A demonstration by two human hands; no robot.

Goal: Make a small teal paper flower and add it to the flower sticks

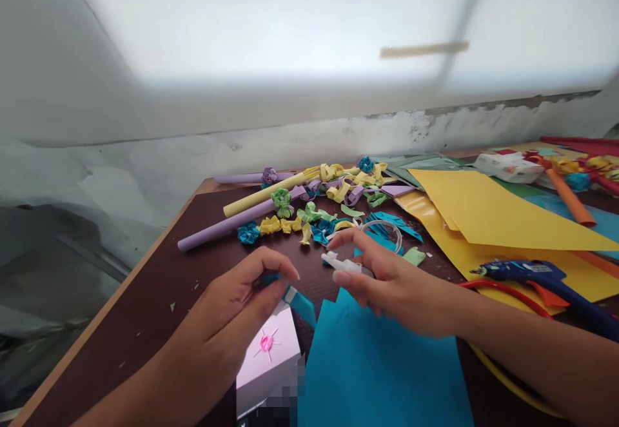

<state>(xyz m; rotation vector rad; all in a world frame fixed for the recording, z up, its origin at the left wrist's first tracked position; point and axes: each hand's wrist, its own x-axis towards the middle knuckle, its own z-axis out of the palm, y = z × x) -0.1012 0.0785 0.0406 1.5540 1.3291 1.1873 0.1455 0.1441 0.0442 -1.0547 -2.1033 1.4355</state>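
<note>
The left hand [236, 304] is reached in from the lower left of the frame, its back turned up and its fingers [276, 260] curled toward the middle. A blue strip [304, 311] is pinched between thumb and bent index finger, with almost no gap left. The right hand [403, 288] is brought in from the right edge, forearm slanted up and leftward; the index finger is arched above the thumb, and a white item [345, 266] is gripped beside the thumb.

The strip is seen near the centre, just left of the white item and apart from it. It is narrow and flat, its free end slanted down to the right, and a small white patch [290, 294] is borne near the fingertips. The white item is small and pale, its far end lumpy; its rear is hidden by the hand. A blue sheet [387, 369] is spread on the bench [164, 291] at lower centre.
</note>
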